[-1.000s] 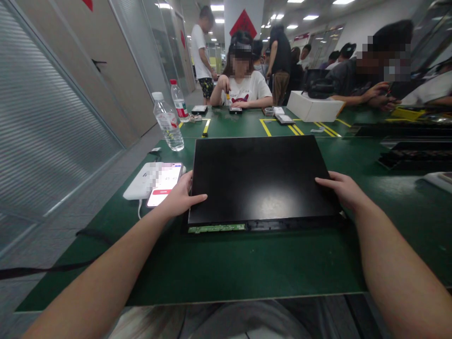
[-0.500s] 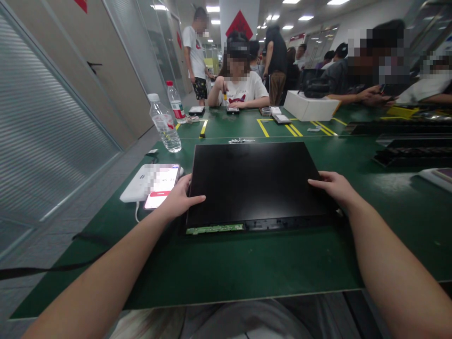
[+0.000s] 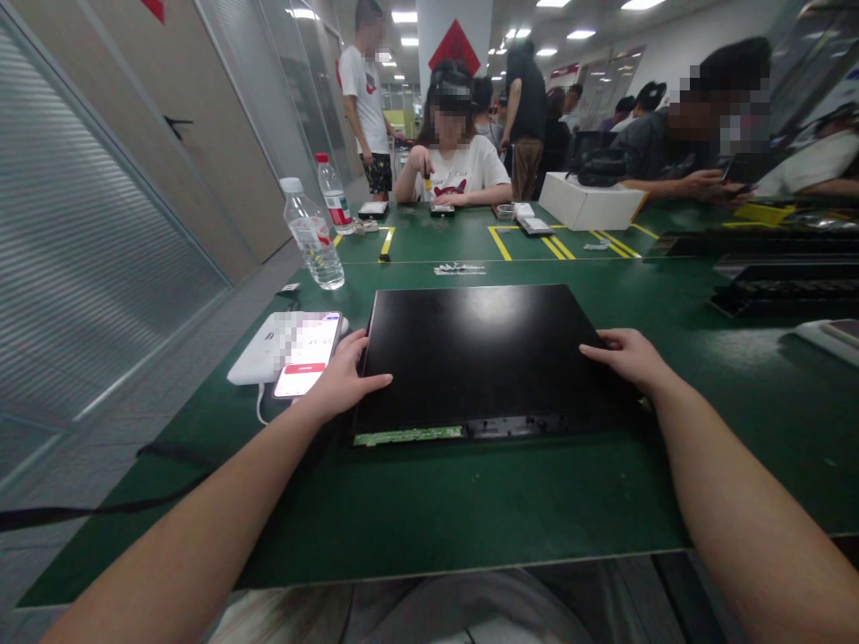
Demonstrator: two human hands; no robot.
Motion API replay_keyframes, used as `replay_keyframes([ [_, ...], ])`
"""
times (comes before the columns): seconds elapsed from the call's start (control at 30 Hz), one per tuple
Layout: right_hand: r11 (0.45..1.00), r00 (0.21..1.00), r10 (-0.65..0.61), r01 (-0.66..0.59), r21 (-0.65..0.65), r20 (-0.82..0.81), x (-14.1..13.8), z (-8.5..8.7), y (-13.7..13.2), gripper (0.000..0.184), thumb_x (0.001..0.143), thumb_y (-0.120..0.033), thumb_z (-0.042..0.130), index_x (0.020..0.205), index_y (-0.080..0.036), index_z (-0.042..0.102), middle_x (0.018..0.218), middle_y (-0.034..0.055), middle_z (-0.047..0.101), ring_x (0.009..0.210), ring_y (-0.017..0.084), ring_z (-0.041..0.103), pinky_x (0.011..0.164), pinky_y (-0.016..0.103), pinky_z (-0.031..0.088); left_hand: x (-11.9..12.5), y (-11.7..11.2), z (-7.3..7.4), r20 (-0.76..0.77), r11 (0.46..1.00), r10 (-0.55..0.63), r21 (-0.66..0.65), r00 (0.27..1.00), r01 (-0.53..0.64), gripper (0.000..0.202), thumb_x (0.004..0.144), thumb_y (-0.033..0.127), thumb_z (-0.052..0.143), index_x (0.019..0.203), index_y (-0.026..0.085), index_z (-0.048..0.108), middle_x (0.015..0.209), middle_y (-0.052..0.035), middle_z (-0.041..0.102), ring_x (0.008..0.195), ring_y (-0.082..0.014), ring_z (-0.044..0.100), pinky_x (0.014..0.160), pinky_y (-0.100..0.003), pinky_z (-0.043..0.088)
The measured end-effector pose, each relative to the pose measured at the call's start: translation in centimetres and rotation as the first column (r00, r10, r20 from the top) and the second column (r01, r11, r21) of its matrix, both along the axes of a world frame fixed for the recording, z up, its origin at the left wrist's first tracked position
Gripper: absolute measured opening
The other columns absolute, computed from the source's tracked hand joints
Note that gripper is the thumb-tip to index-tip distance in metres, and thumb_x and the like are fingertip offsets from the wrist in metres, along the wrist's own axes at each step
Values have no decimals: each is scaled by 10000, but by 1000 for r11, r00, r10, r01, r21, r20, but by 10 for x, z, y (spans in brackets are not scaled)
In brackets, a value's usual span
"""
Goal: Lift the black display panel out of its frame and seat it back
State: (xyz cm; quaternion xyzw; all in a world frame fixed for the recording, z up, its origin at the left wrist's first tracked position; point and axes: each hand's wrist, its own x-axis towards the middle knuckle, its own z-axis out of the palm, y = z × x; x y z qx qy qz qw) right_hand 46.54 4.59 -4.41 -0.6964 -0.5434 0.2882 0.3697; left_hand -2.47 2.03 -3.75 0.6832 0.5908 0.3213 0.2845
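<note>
A flat black LCD screen panel (image 3: 473, 358) lies in front of me over a dark frame. Along its near edge shows a narrow green circuit board (image 3: 408, 436). My left hand (image 3: 347, 380) grips the panel's left edge, thumb on the glossy face and fingers at the side. On the opposite edge my right hand (image 3: 621, 355) holds on in the same way, its thumb on top. The fingertips under the edges are hidden. Close to my left hand are a lit smartphone (image 3: 310, 353) and a white power bank (image 3: 251, 353) with a white cable.
Two plastic bottles, the nearer one clear (image 3: 314, 241), stand at the left on the green table (image 3: 470, 510). Small scraps (image 3: 460, 268) lie beyond the panel. Dark long parts (image 3: 785, 291) and a white box (image 3: 585, 201) are at the right. A person (image 3: 463, 170) works opposite.
The panel's far edge has dropped lower and nearer, and a light reflection now shows on its face. Both hands have stayed on its sides, with the right one shifting slightly inward.
</note>
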Motion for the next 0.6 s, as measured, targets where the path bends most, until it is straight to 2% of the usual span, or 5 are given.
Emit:
replay_keyframes([
  [0.07,1000,997,3,-5,28,77,1,-2,2,364,585,-456,862,850,-216,796,842,61,744,841,274,684,720,402,586,1,0,2,-61,1000,2,-17,998,-3,694,671,459,803,1268,160,615,1599,-202,356,1504,-425,288,1231,-575,223],
  [0.17,997,991,-47,39,66,124,1,-3,3,343,565,-440,880,804,-219,773,878,73,737,922,306,676,819,452,576,1,0,2,-72,1000,17,-25,997,-18,680,657,479,810,1236,177,621,1594,-185,361,1502,-419,294,1228,-556,238],
  [0.33,989,988,-129,122,80,89,0,-3,2,386,491,-373,932,784,-217,736,928,111,719,1005,350,678,880,494,571,0,2,0,-73,1000,24,-17,997,-25,671,624,504,828,1189,206,624,1572,-161,390,1492,-431,310,1222,-574,248],
  [0.5,991,980,-127,119,62,153,2,-5,3,398,540,-441,908,821,-217,736,1038,131,708,1040,345,678,960,515,548,1,2,1,-109,999,27,-30,994,-31,693,641,503,806,1209,163,602,1596,-217,347,1501,-434,296,1234,-554,225],
  [0.6,992,980,-116,105,74,160,3,-6,3,418,539,-463,904,839,-225,737,1088,128,700,1040,332,673,971,505,544,0,1,-3,-73,999,39,-31,997,-41,688,643,489,813,1215,172,599,1600,-211,349,1502,-420,301,1227,-553,241],
])
